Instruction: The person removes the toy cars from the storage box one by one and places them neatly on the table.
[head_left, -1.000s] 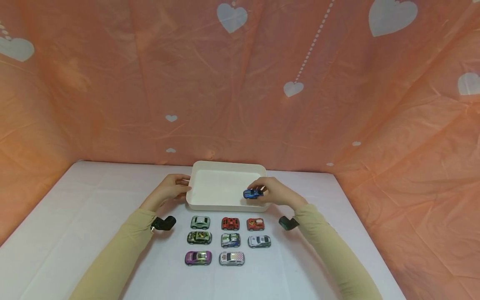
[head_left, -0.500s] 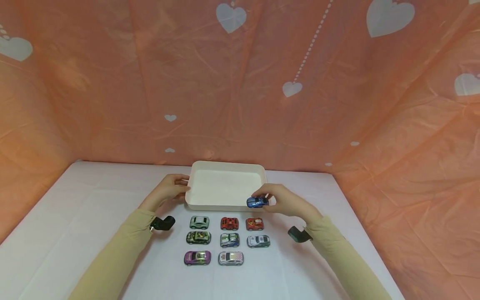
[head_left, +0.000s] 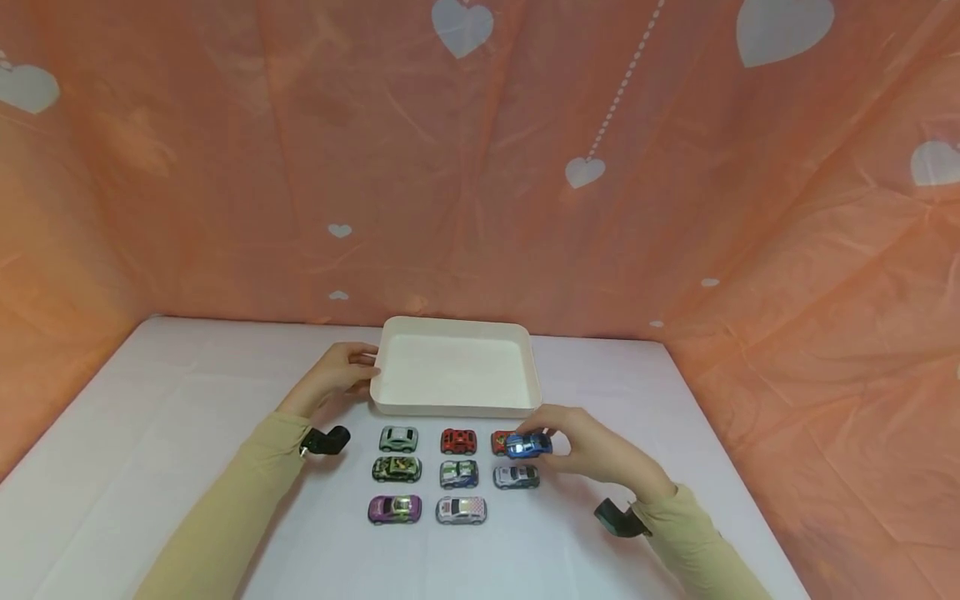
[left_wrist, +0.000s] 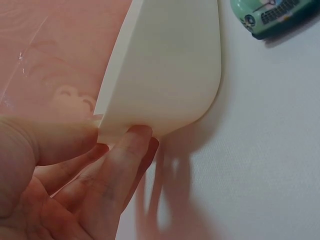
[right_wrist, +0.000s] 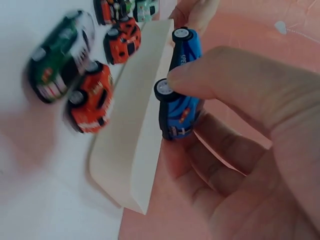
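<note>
My right hand (head_left: pixel 588 442) pinches a blue toy car (right_wrist: pixel 181 100) between thumb and fingers. In the head view this car overlaps a red toy car (head_left: pixel 498 442), in front of the tray's near right corner. The cream rectangular tray (head_left: pixel 450 411) has a bare floor. At its left end, my left hand (head_left: pixel 336 377) holds the rim, with the thumb over the edge and fingers against the outer wall (left_wrist: pixel 165 75). A silver-white toy car (head_left: pixel 516 477) sits just below the blue one in the head view.
Several toy cars stand in rows before the tray, among them a pale green car (head_left: pixel 398 439), another red car (head_left: pixel 458 442) and a purple car (head_left: pixel 394 509). An orange curtain (head_left: pixel 465 208) with hearts hangs behind the white table (head_left: pixel 225 367).
My right hand has carried the blue toy car from over the tray toward me and slightly right, out past the near rim. The left hand stays at the tray's left end.
</note>
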